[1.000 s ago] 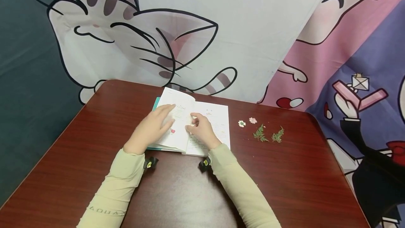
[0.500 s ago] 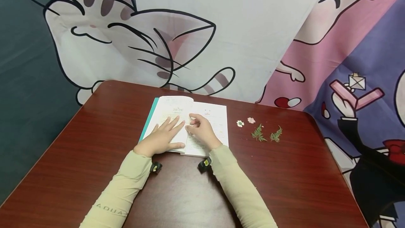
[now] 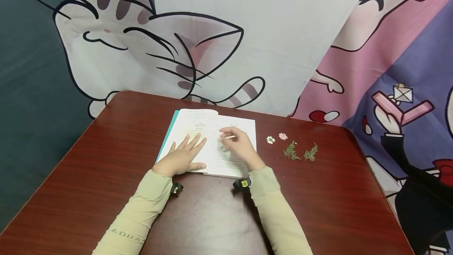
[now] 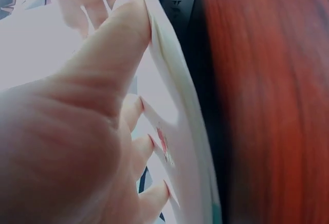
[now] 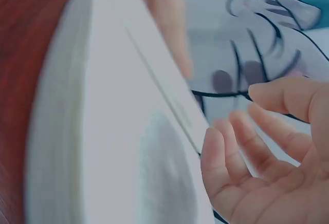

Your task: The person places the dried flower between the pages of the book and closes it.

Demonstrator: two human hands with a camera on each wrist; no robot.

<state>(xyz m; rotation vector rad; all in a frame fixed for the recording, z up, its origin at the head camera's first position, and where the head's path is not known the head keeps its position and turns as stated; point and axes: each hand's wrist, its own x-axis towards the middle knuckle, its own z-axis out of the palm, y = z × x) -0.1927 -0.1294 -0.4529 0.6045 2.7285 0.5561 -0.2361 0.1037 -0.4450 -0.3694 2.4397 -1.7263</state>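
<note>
An open book (image 3: 226, 162) with white printed pages and a teal cover edge lies on the table. My left hand (image 3: 180, 159) rests on the left page, fingers spread; the left wrist view shows its thumb (image 4: 110, 44) and fingertips touching the paper, near a small red printed picture (image 4: 163, 139). Over the right page hovers my right hand (image 3: 240, 145), fingers loosely bent. In the right wrist view its thumb stands apart from the fingers (image 5: 241, 136), with nothing held and a shadow cast on the page.
Right of the book lie a white pressed flower (image 3: 270, 140), a pink one (image 3: 283, 136) and two green fern-like sprigs (image 3: 291, 151). The brown table (image 3: 339, 207) ends at the back against a cartoon-printed cloth (image 3: 276, 42).
The left page, raised earlier, now lies flatter. My left hand has come down and nearer onto it with fingers spreading. My right hand has left the book's middle, moving right over the right page.
</note>
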